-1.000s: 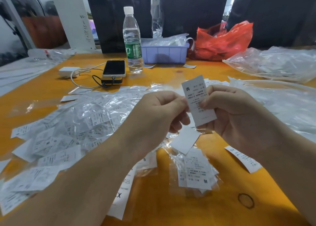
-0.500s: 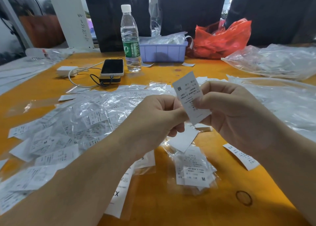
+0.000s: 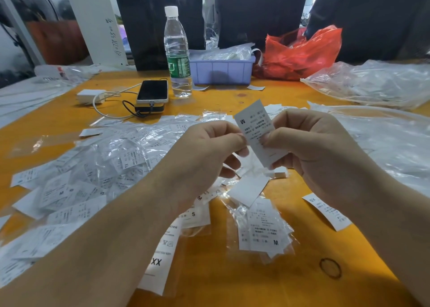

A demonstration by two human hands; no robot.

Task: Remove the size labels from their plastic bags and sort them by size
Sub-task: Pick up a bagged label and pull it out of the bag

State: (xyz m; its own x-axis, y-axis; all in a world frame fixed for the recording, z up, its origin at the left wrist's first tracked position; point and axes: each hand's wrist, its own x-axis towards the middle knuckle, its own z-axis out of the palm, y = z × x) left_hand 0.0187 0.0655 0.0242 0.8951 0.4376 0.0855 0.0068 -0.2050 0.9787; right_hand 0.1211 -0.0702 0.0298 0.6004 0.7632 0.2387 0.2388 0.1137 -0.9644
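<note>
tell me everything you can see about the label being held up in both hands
The label is a white rectangular slip, thin like paper or woven tape, printed in black with a bold M near its top corner and rows of small text too fine to read. It is out of any bag, held above the orange table, tilted with its top leaning left. The left hand pinches its left edge; the right hand grips its right side and lower end.

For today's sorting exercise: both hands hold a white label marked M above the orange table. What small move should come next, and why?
Probably lower the white paper label marked M, pinched between the left hand and right hand, onto the stack of white labels showing M on the orange table just below, since the letters match.
</note>
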